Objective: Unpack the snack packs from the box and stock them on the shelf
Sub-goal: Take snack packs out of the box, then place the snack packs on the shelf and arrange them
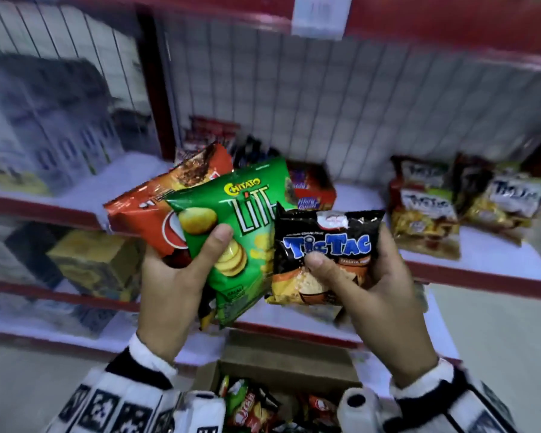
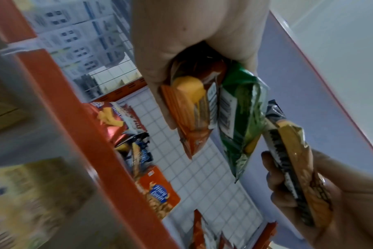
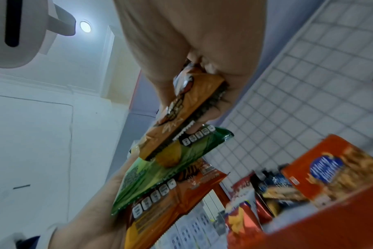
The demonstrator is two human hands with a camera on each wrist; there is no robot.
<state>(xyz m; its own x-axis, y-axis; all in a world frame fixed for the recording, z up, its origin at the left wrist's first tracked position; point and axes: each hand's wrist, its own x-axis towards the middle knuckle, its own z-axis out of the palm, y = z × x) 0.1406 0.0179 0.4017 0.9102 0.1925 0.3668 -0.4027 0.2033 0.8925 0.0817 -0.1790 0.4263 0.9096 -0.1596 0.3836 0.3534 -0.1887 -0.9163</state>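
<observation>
Gripping two fanned packs, the left hand [image 1: 172,285] clamps its thumb on a green Chitato Lite pack [image 1: 231,242] lying over a red chip pack [image 1: 144,214], while the right hand [image 1: 375,295] pinches a black Tic Tac pack [image 1: 322,254] just beside them. All hover before the red-edged shelf [image 1: 481,273], above the open cardboard box [image 1: 281,364] of snacks.

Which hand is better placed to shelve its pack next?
Right, probably. The right hand holds only the black Tic Tac pack, nearest matching packs on the shelf; the left hand grips two.
</observation>
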